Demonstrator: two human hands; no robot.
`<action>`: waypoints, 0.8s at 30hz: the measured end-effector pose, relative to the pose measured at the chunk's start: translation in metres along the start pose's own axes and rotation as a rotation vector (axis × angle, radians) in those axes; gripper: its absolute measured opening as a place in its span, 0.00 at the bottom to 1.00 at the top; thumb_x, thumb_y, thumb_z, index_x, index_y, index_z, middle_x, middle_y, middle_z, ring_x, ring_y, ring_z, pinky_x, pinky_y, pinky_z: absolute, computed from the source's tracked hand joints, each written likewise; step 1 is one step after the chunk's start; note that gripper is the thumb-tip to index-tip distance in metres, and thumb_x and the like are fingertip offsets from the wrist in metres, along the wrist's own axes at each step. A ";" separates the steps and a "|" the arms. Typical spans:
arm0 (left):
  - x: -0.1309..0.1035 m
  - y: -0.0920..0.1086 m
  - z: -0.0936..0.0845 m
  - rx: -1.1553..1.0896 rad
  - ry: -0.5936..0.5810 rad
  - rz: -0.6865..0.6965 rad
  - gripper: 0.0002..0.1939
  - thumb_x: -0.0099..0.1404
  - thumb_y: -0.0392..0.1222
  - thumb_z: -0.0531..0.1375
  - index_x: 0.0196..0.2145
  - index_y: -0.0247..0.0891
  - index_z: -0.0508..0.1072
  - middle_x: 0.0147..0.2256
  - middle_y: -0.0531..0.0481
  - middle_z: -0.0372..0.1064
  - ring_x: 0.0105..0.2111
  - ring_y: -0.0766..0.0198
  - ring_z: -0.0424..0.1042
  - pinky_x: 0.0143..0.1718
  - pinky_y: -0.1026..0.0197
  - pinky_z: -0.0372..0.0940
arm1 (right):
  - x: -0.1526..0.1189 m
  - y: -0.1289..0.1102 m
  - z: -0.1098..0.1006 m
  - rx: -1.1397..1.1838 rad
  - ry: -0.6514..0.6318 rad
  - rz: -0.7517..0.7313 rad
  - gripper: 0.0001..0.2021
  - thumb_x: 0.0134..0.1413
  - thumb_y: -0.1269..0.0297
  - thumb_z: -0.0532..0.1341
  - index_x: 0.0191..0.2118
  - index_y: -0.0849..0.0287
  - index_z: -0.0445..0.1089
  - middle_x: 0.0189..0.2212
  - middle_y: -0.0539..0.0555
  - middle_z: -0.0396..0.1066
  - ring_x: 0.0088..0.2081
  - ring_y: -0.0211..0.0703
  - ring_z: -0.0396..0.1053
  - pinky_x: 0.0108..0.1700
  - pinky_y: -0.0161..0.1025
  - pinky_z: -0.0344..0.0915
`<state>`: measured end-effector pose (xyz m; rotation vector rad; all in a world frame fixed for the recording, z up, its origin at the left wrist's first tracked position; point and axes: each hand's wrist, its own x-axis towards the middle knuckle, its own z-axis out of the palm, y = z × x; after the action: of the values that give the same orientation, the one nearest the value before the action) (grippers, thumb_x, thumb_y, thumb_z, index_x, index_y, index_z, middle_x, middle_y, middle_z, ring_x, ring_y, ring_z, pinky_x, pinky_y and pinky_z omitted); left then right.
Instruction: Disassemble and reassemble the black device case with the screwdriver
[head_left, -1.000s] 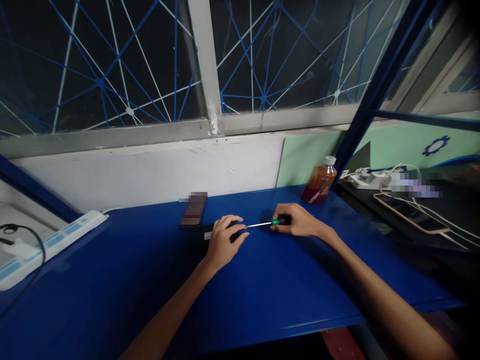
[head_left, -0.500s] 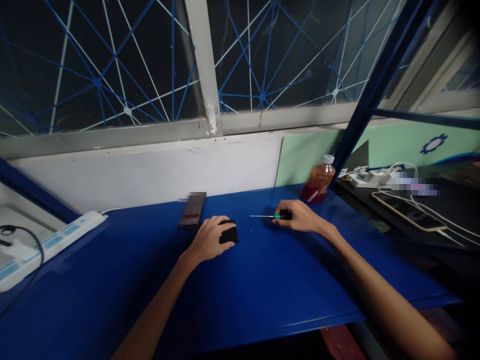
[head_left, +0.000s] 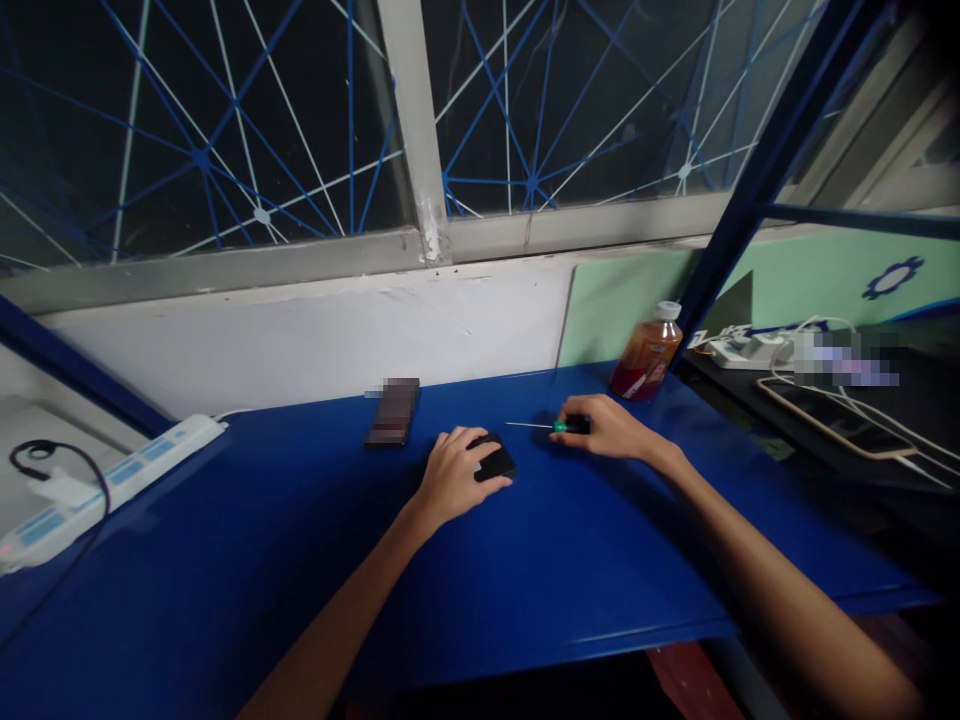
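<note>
My left hand (head_left: 457,475) is closed around the sides of a flat black rectangular object (head_left: 496,460) on the blue table (head_left: 525,570); its exact kind does not show, and the palm covers its left part. My right hand (head_left: 604,425) grips a small screwdriver (head_left: 561,427) by its green and black handle. The thin metal shaft points left, its tip just above and to the right of the black object, apart from it. A dark phone-like slab (head_left: 395,412) lies farther back, left of my left hand.
A bottle of reddish-brown drink (head_left: 649,350) stands at the back right. On the left lies a white power strip (head_left: 150,470) with a black cable. To the right, a dark surface holds a phone (head_left: 832,415), white cables and another power strip (head_left: 750,350). A window wall rises behind.
My left hand has moved right with the black object, bringing it nearer the screwdriver tip. My right hand holds the screwdriver almost as before. The view has shifted slightly.
</note>
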<state>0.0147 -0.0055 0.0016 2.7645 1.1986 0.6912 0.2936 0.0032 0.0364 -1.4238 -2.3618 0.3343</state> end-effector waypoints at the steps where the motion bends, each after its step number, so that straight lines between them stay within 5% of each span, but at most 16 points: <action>1: 0.000 0.000 0.000 0.007 -0.005 0.006 0.21 0.58 0.56 0.63 0.45 0.44 0.74 0.49 0.45 0.69 0.46 0.50 0.67 0.44 0.48 0.62 | 0.000 0.000 0.000 -0.002 -0.003 0.001 0.13 0.53 0.53 0.61 0.31 0.59 0.70 0.28 0.54 0.70 0.27 0.40 0.64 0.31 0.37 0.56; 10: -0.005 -0.014 -0.009 -0.016 -0.095 0.063 0.22 0.61 0.56 0.61 0.50 0.47 0.70 0.54 0.47 0.66 0.51 0.49 0.65 0.46 0.46 0.61 | 0.001 0.009 0.007 -0.094 0.003 0.026 0.12 0.52 0.53 0.61 0.32 0.58 0.70 0.30 0.54 0.70 0.29 0.41 0.65 0.31 0.37 0.55; 15: -0.007 -0.026 -0.015 0.036 -0.123 0.049 0.27 0.61 0.58 0.59 0.55 0.46 0.66 0.57 0.43 0.62 0.55 0.45 0.61 0.50 0.42 0.58 | 0.001 0.011 0.011 -0.215 0.011 0.163 0.13 0.53 0.52 0.60 0.33 0.57 0.72 0.32 0.56 0.72 0.31 0.44 0.67 0.28 0.37 0.52; 24: -0.011 -0.039 -0.051 0.136 -0.268 -0.006 0.30 0.57 0.61 0.61 0.52 0.41 0.71 0.47 0.44 0.68 0.44 0.51 0.67 0.43 0.51 0.62 | 0.003 0.015 0.020 -0.324 -0.026 0.337 0.15 0.54 0.50 0.59 0.37 0.56 0.72 0.36 0.55 0.72 0.33 0.44 0.69 0.27 0.35 0.55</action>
<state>-0.0397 0.0074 0.0345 2.8425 1.2360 0.2334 0.2961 0.0125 0.0126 -1.9844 -2.2655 0.0528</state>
